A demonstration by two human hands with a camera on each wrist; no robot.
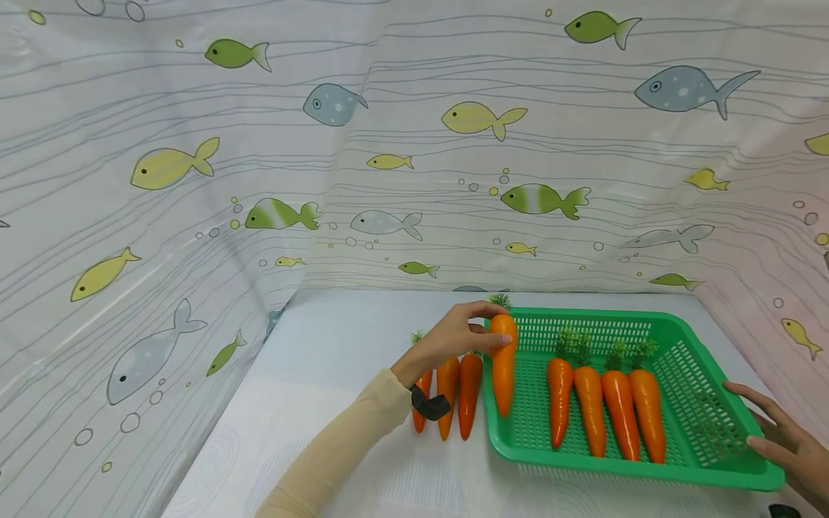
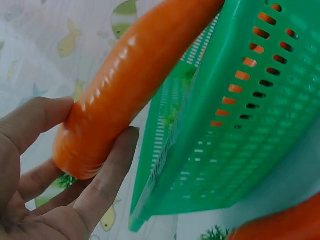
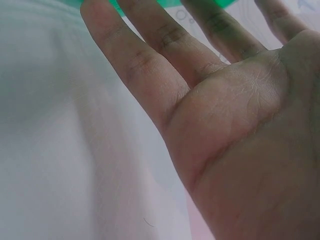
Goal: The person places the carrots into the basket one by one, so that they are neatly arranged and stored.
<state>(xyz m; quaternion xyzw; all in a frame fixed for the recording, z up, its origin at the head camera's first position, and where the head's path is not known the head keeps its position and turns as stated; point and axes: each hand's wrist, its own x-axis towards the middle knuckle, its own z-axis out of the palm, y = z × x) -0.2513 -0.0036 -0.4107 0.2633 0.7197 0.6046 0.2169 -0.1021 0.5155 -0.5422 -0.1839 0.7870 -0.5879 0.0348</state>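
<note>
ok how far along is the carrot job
Assuming they're going in: four carrots lie in the green basket, apparently done. A fifth carrot is in the left hand at the basket's left side. Three carrots visible on the table look left to do.

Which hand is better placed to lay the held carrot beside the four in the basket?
Probably the left hand: it pinches the held carrot at the left side of the basket. The right hand is at the basket's opposite side, beyond the four carrots inside, holding no carrot.
</note>
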